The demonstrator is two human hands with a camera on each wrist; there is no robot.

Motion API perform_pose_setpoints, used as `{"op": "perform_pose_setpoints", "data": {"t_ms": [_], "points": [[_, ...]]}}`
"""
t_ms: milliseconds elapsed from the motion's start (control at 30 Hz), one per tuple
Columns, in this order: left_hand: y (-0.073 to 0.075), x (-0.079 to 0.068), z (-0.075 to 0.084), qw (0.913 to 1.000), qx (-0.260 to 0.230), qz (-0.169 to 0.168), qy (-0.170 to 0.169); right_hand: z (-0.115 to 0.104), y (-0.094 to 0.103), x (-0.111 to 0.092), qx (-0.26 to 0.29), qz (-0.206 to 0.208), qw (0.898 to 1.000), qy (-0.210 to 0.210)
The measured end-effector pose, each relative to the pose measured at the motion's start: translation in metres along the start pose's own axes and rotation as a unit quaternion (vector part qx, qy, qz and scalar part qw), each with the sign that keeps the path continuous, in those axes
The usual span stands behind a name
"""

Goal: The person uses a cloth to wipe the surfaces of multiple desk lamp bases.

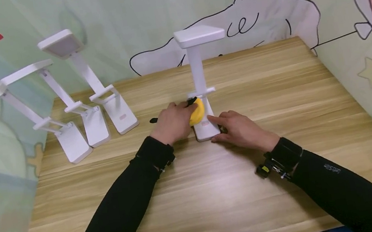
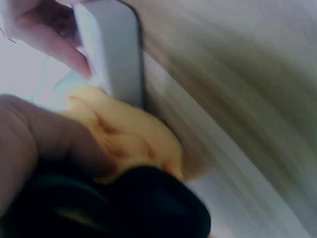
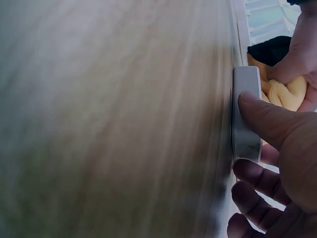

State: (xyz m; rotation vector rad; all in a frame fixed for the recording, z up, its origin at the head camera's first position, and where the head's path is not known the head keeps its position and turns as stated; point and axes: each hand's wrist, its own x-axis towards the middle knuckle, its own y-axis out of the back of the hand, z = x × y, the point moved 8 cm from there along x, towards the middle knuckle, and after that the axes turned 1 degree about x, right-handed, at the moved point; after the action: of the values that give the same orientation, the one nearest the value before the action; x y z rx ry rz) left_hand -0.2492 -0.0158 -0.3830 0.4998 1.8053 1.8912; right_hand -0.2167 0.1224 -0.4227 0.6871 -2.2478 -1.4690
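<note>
A white desk lamp (image 1: pixel 197 66) stands upright near the middle of the table, its flat head level above its base. In the head view my left hand (image 1: pixel 174 122) grips a soft yellow cloth (image 1: pixel 197 113) with black parts, which touches the left side of the lamp's base. The left wrist view shows the bunched cloth (image 2: pixel 138 131) against the base's edge. From the right, my right hand (image 1: pixel 243 129) holds the base by its near end. In the right wrist view its thumb (image 3: pixel 267 116) lies on the base's end face, with other fingers partly curled beside it.
Three more white desk lamps stand at the table's left: a front one (image 1: pixel 75 143), a middle one (image 1: pixel 96 128) and a rear one (image 1: pixel 121 115). Behind the wooden table (image 1: pixel 288 181) hangs a printed backdrop (image 1: pixel 129 17), which also covers both sides.
</note>
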Motion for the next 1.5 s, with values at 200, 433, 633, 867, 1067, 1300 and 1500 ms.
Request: {"op": "perform_pose_setpoints", "data": {"t_ms": [200,433,633,867,1067,1300,1500], "points": [[-0.007,0.003,-0.008,0.9982,-0.050,-0.033,0.003,-0.001,0.002,-0.002,-0.001,0.009,1.000,0.004],[-0.009,0.003,-0.011,0.9935,-0.113,-0.005,0.010,0.000,0.002,-0.002,-0.005,0.015,1.000,0.003],[-0.014,-0.012,-0.005,0.9776,-0.191,-0.083,-0.031,0.002,0.002,-0.005,0.000,0.012,1.000,-0.004],[-0.001,-0.022,-0.047,0.9666,-0.231,-0.084,0.072,0.000,0.000,-0.002,0.005,0.003,1.000,-0.004],[-0.005,-0.002,-0.070,0.9588,-0.223,-0.020,0.175,0.000,-0.004,-0.001,0.011,0.001,1.000,-0.010],[-0.017,0.007,-0.052,0.9649,-0.214,-0.028,0.150,-0.001,-0.005,0.001,0.014,0.015,1.000,0.004],[-0.019,0.000,-0.037,0.9690,-0.216,-0.056,0.105,0.000,-0.002,0.000,0.018,0.029,0.999,0.006]]}}
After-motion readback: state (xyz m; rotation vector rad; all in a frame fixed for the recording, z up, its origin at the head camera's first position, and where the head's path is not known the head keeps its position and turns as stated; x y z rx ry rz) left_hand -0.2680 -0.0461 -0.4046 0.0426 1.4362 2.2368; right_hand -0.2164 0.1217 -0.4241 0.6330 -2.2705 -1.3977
